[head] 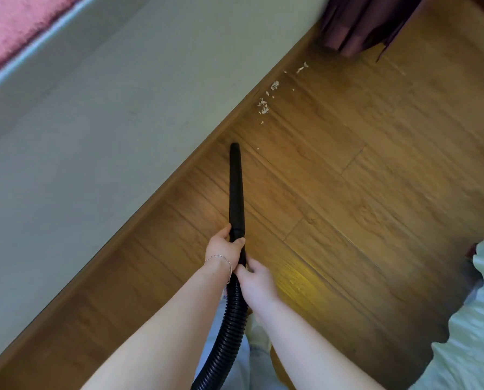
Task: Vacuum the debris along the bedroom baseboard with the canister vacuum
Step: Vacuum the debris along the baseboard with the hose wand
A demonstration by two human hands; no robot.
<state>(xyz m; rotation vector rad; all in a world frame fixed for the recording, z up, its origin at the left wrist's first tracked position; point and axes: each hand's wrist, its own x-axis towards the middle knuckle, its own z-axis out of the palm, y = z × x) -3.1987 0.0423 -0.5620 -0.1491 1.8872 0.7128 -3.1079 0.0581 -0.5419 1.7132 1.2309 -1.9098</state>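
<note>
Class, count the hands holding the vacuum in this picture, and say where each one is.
2. The left hand grips the base of the nozzle; the right hand grips just behind it, where the hose starts. Neither is hidden.

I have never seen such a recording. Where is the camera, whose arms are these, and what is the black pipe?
This one picture comes from a camera worn on a person's head, looking down, so the bare arms are that person's own; there is no robot. The left hand grips the near end of a black vacuum nozzle, and the right hand grips the ribbed hose behind it. The vacuum's body is out of view. The nozzle tip is near the brown baseboard, over the wooden floor. Small white debris lies further along the baseboard, not yet reached. A dark curtain hangs beyond it.
</note>
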